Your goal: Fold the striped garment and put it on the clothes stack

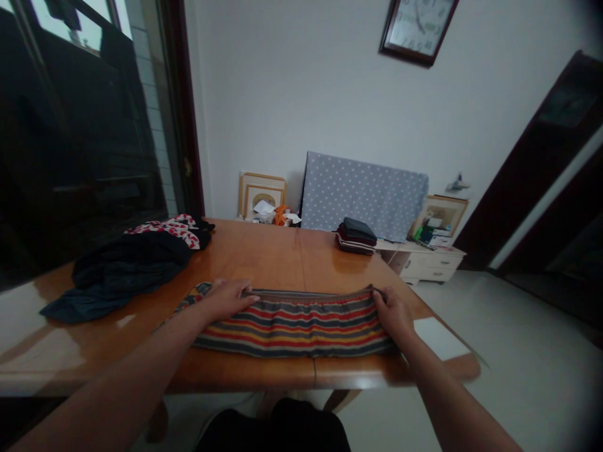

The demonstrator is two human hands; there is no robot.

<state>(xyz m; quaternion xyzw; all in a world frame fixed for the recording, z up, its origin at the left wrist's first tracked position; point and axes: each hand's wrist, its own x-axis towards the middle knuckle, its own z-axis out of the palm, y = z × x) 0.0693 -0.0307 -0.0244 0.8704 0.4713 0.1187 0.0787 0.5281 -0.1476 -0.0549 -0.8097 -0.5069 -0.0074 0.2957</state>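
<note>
At the far left of the bench (264,251) a dark heap of clothes (122,273) lies with a red-and-white patterned piece (176,227) on its far end, well apart from the hands. The left forearm comes in from the lower left, stretched low over the bench, and the left hand (228,298) lies palm down on the left end of a striped cloth (296,323); its grip is narrow, fingertips (252,295) pinching the cloth's far edge against the thumb. The cloth is folded into a long flat band running left to right near the front edge of the bench, stripes of red, yellow and dark blue along its length, with a bit of it sticking out to the left beyond the left hand. The right forearm enters from the lower right, and the right hand (393,311) rests on the right end of the band, its grip closed on the far corner. Both hands hold the same far edge, taut between them. Further back on the right sits a small stack of folded dark clothes (357,235). Just right of the right hand a white sheet (440,336) lies on the bench corner.
</note>
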